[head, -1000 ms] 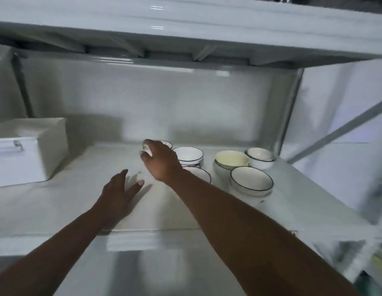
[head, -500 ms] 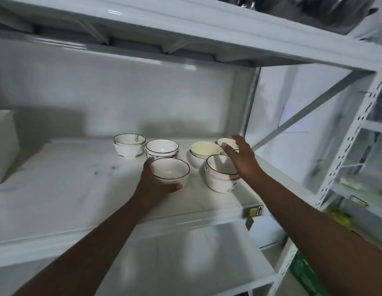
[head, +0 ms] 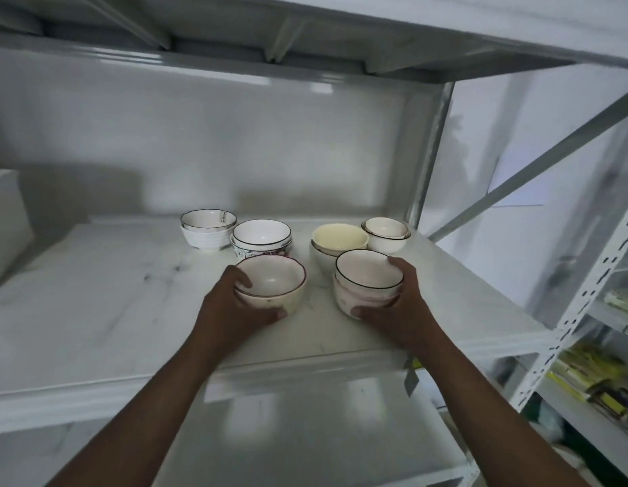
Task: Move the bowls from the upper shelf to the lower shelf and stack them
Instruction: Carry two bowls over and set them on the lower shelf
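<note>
Your left hand (head: 232, 311) gripped a red-rimmed bowl stack (head: 270, 286), your right hand (head: 397, 311) a black-rimmed stack (head: 368, 281), both upright; four more stacks crowded behind.

bare shelf (head: 95, 311) left, bowls (head: 261, 237) seemingly crowding behind

Six bowl stacks (head: 270, 286) (each seemingly two bowls), two hands (head: 232, 311).

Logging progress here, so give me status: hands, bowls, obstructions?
Left hand grips the red-rimmed bowl pair; right hand grips the black-rimmed pair. Both on upper shelf. Four stacks behind; front edge unobstructed.
</note>
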`<state>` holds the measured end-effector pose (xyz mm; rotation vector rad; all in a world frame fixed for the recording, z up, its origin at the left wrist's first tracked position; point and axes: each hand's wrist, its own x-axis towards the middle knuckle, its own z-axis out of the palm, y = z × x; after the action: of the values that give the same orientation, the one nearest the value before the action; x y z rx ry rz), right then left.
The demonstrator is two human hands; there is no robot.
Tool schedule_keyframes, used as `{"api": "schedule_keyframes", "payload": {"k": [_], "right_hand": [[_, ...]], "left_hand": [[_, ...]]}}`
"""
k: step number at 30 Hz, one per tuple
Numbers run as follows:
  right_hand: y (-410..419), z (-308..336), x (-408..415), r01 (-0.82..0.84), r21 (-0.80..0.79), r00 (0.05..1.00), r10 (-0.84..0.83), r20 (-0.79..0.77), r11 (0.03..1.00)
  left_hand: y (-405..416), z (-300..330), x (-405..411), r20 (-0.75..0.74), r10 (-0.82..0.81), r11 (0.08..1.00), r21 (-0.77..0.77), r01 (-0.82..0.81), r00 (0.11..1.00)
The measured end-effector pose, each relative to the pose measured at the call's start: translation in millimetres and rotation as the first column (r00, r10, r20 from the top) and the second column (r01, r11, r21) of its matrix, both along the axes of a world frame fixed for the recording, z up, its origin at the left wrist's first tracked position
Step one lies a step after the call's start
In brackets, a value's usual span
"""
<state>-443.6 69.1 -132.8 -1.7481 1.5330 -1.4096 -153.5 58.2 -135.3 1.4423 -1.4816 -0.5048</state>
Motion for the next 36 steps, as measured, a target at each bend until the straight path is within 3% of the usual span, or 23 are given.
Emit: {"api": "schedule_keyframes", "payload": {"k": [16, 36], "right_hand": [[1, -6, 5, 0.11, 0.032, 0.994, -0.109, -0.006, 0.993], [5, -1, 12, 0.14, 0.001, 0.99, -0.14, -0.022, 0.99]], "left_hand": [[19, 6, -6, -0.002, 0.022, 0.996, -0.084, -0.022, 1.0], [14, 7, 4, -0.207, -0.118, 0.993, -0.01, 0.118, 0.971]]}}
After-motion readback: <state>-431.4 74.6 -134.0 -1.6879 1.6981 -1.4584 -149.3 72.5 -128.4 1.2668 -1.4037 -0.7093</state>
